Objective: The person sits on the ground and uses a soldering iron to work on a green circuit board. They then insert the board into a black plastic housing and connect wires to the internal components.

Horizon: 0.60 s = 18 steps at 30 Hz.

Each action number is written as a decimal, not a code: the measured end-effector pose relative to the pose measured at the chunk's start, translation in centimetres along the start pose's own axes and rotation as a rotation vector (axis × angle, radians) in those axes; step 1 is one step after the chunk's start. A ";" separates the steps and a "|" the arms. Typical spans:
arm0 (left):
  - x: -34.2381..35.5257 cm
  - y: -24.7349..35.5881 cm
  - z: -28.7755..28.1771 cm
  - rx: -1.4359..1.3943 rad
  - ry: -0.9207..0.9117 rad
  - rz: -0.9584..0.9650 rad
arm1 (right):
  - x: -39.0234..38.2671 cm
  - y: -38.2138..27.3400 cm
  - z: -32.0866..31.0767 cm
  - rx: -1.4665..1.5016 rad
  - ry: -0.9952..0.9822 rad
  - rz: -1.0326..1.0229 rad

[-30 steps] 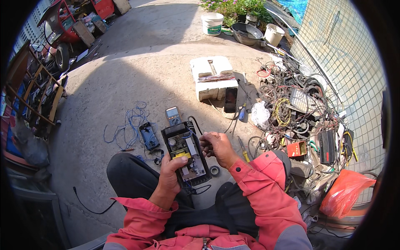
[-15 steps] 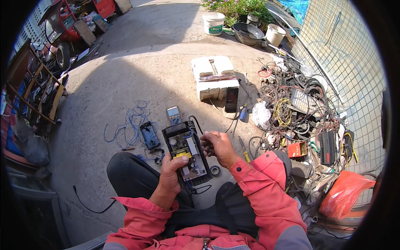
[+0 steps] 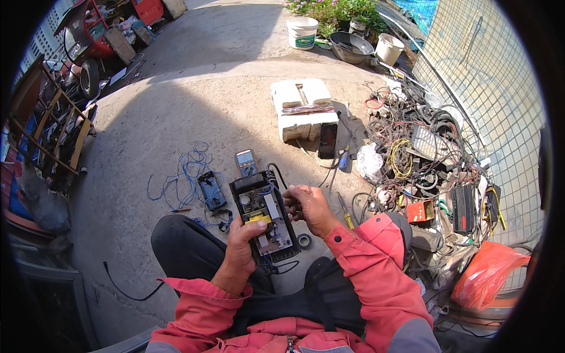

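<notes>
Concrete [image 3: 153,141] underfoot, left hand [image 3: 240,242] gripping case [image 3: 248,183], probably for steadiness; right hand [image 3: 310,207] curled alongside, can't tell if empty.

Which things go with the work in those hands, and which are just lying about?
Probably part of the work:
- open black electronic device, held in the left hand
- multimeter, just beyond it

Probably just lying about:
- green-labelled white bucket
- red plastic bag
- yellow cable coil
</notes>
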<state>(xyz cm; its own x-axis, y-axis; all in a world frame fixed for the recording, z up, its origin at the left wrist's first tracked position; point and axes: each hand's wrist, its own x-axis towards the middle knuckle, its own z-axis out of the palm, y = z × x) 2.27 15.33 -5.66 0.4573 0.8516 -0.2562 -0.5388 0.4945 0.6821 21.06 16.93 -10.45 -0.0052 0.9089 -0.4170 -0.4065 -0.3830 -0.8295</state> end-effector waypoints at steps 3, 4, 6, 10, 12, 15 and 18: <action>0.1 -0.1 0.0 0.005 -0.002 0.006 | 0.0 0.0 0.1 0.005 -0.002 0.004; 0.1 -0.1 0.0 0.008 0.000 0.007 | 0.0 -0.1 0.1 0.007 -0.004 0.005; 0.1 -0.1 -0.1 0.013 0.002 0.009 | -0.1 -0.1 0.2 0.008 -0.003 0.006; 0.1 -0.1 0.0 0.009 0.006 0.005 | 0.0 -0.1 0.1 0.016 -0.018 0.000; 0.1 -0.1 0.1 0.009 0.003 0.006 | -0.1 -0.1 0.1 0.020 -0.020 0.005; 0.0 0.1 0.3 0.004 -0.014 0.002 | -0.1 -0.1 0.1 0.023 -0.021 0.003; 0.0 0.0 0.3 -0.001 -0.024 0.004 | 0.0 -0.1 0.1 0.023 -0.023 -0.003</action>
<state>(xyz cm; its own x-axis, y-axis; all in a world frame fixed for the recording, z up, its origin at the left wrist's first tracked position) 2.49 15.31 -5.41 0.4722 0.8492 -0.2365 -0.5412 0.4910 0.6827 20.99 16.94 -10.32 -0.0248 0.9135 -0.4060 -0.4276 -0.3768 -0.8217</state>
